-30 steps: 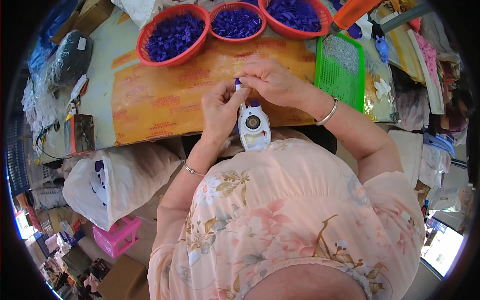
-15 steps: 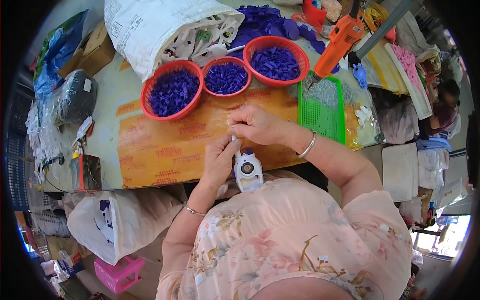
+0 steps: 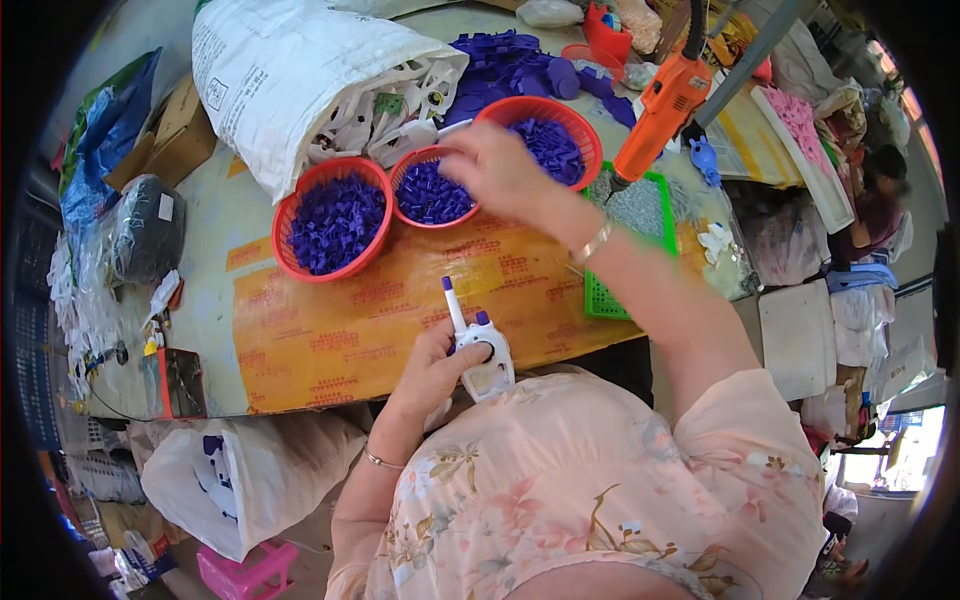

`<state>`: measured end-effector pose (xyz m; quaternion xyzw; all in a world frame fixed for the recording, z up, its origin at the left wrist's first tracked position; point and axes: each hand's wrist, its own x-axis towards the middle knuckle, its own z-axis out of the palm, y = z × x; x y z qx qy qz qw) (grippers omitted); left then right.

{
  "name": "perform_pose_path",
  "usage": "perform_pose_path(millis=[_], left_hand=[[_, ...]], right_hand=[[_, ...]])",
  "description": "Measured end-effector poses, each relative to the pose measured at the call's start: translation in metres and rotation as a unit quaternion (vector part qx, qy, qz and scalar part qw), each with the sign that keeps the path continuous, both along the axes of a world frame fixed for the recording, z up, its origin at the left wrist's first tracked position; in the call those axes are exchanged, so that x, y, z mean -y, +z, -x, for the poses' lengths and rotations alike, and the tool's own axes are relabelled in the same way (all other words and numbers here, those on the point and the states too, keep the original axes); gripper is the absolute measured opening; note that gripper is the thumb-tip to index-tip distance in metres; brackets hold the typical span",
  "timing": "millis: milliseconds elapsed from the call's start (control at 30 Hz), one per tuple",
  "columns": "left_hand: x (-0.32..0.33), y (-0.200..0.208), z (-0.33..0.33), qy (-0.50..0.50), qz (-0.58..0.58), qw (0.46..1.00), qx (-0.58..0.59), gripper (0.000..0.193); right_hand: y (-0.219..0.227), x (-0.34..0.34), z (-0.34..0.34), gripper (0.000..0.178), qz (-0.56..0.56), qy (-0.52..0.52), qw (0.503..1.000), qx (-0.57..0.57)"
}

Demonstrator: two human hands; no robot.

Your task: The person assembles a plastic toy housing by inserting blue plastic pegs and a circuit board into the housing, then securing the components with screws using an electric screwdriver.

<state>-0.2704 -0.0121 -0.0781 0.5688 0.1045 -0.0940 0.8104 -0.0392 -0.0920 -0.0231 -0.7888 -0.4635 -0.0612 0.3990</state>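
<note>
Head view: a white plastic handset [image 3: 493, 374] sits in my left hand [image 3: 432, 372], at the near edge of the bench [image 3: 215, 350], close to my blouse [image 3: 560, 470]. I judge it light, stiff and a little slick; the slim antenna [image 3: 455, 307] looks easiest to snap, so the body is the place to hold. That hand is closed on the handset's left side, thumb across its face, fingers mostly hidden; the purple-tipped antenna points away from me, free of my grip. My right hand [image 3: 495, 172] is well apart from the handset, out over the middle red basket [image 3: 437, 224] of purple pieces [image 3: 432, 195]; blurred, so I cannot tell whether its fingers hold anything. Farther right, an orange power screwdriver [image 3: 660, 118] hangs by a green tray [image 3: 607, 300].
</note>
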Motion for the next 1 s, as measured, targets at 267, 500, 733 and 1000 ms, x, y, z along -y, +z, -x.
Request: perform_pose_path(millis=[267, 500, 733, 1000], left_hand=[[-0.028, -0.011, -0.015, 0.177, 0.134, 0.973, 0.055, 0.022], [-0.036, -0.007, -0.020, 0.222, 0.261, 0.939, 0.028, 0.032], [-0.035, -0.007, -0.031, 0.205, 0.329, 0.922, 0.014, 0.037], [-0.018, 0.006, -0.039, 0.267, 0.289, 0.917, 0.059, 0.035]], right_hand=[[-0.003, -0.024, -0.134, 0.035, 0.202, -0.306, 0.929, 0.045], [-0.024, -0.017, -0.188, 0.035, 0.320, -0.322, 0.890, -0.048], [-0.014, 0.000, -0.151, 0.013, -0.026, -0.247, 0.936, 0.248], [0.026, 0.028, 0.050, 0.010, 0.024, 0.053, 0.951, 0.303]])
